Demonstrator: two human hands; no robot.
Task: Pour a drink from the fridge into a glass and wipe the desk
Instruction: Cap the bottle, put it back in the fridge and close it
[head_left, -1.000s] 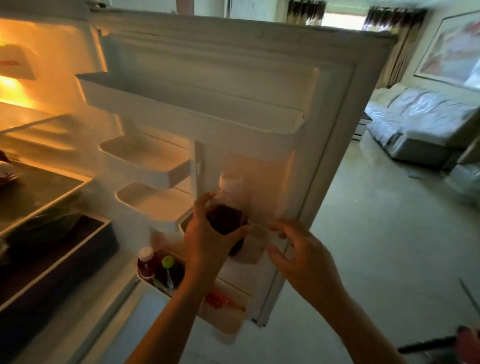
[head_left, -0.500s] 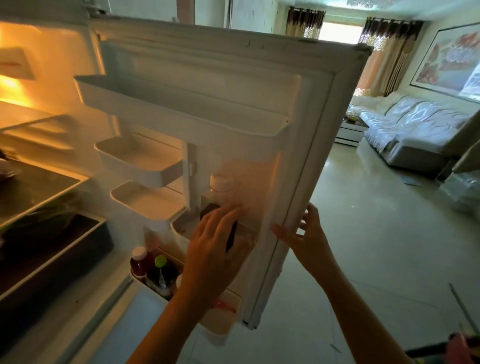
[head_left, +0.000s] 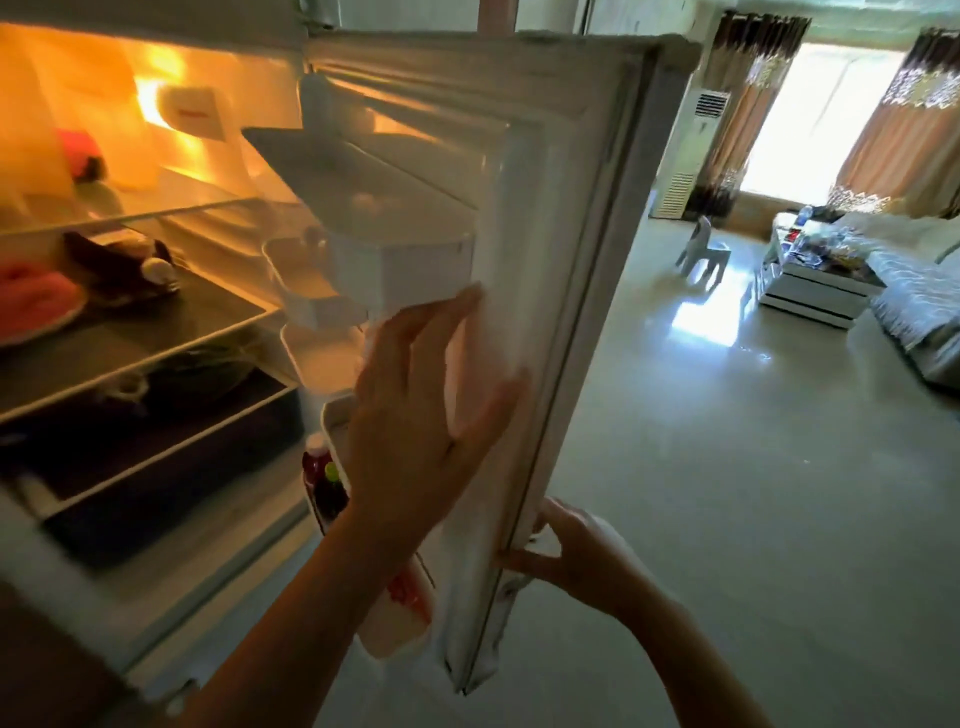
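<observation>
The white fridge door (head_left: 545, 208) stands half open in front of me, with the lit fridge interior (head_left: 156, 332) to its left. My left hand (head_left: 415, 431) lies flat and open against the door's inner side, fingers spread, holding nothing. My right hand (head_left: 571, 556) grips the door's outer edge low down. In the lower door bin stand a red bottle with a white cap (head_left: 317, 457) and a dark bottle with a green cap (head_left: 332, 480). My left hand and the door hide the dark drink bottle on the door shelf.
A plate with pink food (head_left: 36, 306) and dark items sit on the fridge shelves. To the right lies a shiny floor with a small chair (head_left: 701, 254), a low coffee table (head_left: 810, 291), a sofa (head_left: 919, 296) and a standing air conditioner (head_left: 685, 156).
My left hand let go of the dark bottle on the door shelf and now rests flat on the door. The door has swung towards the fridge. My right hand slid lower on its edge.
</observation>
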